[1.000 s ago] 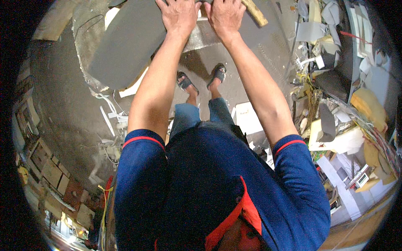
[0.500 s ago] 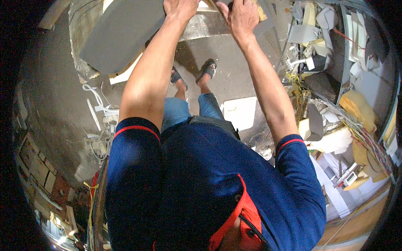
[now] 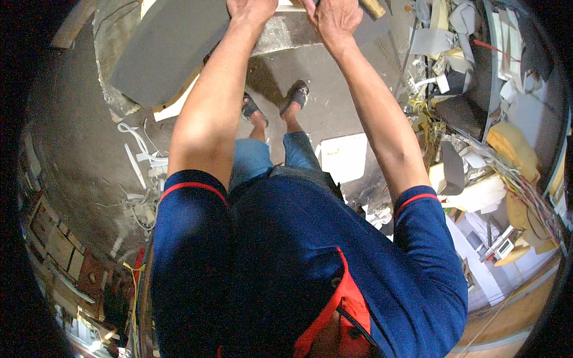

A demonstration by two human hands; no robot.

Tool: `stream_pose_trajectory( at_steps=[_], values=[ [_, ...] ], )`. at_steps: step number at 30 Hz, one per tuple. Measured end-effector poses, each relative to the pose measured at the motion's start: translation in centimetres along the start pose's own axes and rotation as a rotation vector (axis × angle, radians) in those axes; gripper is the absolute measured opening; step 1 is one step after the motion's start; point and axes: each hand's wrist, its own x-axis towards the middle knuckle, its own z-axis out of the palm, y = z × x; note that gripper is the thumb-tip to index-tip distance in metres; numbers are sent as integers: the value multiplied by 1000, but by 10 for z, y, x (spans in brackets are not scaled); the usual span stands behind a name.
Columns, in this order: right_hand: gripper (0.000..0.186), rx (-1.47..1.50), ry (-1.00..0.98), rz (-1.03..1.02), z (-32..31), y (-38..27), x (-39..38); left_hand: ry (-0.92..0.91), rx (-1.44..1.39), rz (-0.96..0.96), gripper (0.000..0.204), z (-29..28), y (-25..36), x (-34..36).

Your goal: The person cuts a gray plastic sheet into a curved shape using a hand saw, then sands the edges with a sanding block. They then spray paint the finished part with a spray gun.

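Both my arms stretch forward to the top edge of the picture, where the fingers are largely cut off. My left hand [image 3: 253, 10] is at the right end of a large, dark grey, rounded panel [image 3: 164, 53], which looks like foam. Whether it grips the panel is hidden. My right hand [image 3: 338, 19] is a short way to the right, its knuckles bent and its thumb pointing toward the left hand. A pale curved edge shows between the hands, above a worn grey block [image 3: 287, 31]. What the right fingers touch is out of view.
A heap of foam scraps [image 3: 456, 59], cut pieces and wires lies along the right. A white panel [image 3: 343, 157] is on the floor near my legs. White tubing [image 3: 140, 140] lies at the left. A caliper-like tool [image 3: 500, 244] rests at the lower right.
Both hands have shifted slightly up toward the top edge, so less of the fingers shows. The grey panel appears a little farther up and left.
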Motion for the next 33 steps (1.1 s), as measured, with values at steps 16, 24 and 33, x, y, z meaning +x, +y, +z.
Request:
stream_pose_trajectory(
  at_steps=[16,24,33],
  values=[
    [70,-114,21,-106,2,57,-63,5,13,21,79,-2,-1,-3],
    [86,48,-71,-102,-15,117,-125,-30,-21,52,80,8,-9,0],
    [81,254,57,-109,-6,75,-89,-91,-331,197,70,-2,-128,-34]
  ],
)
